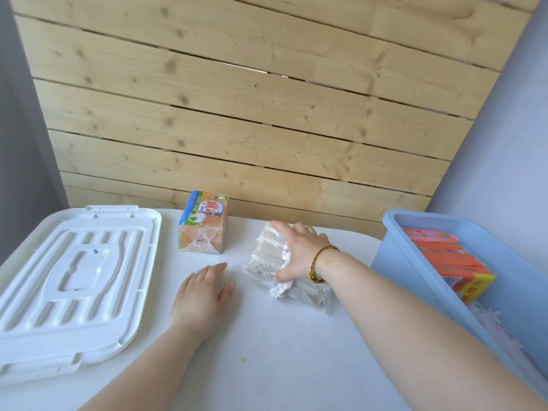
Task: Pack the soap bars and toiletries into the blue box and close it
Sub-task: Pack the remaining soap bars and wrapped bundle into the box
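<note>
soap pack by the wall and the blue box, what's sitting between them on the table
In the head view, a clear plastic-wrapped bundle lies between the soap pack and the blue box, with the right hand gripping it. Otherwise bare white table.

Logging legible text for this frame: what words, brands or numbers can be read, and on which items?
Soap pack standing on the table: printed label, characters too blurred to read.
Orange packs in the blue box: print too small and blurred.
Yellow pack end: red characters, unreadable.
Clear wrapped bundle under the right hand: no text visible.
</note>
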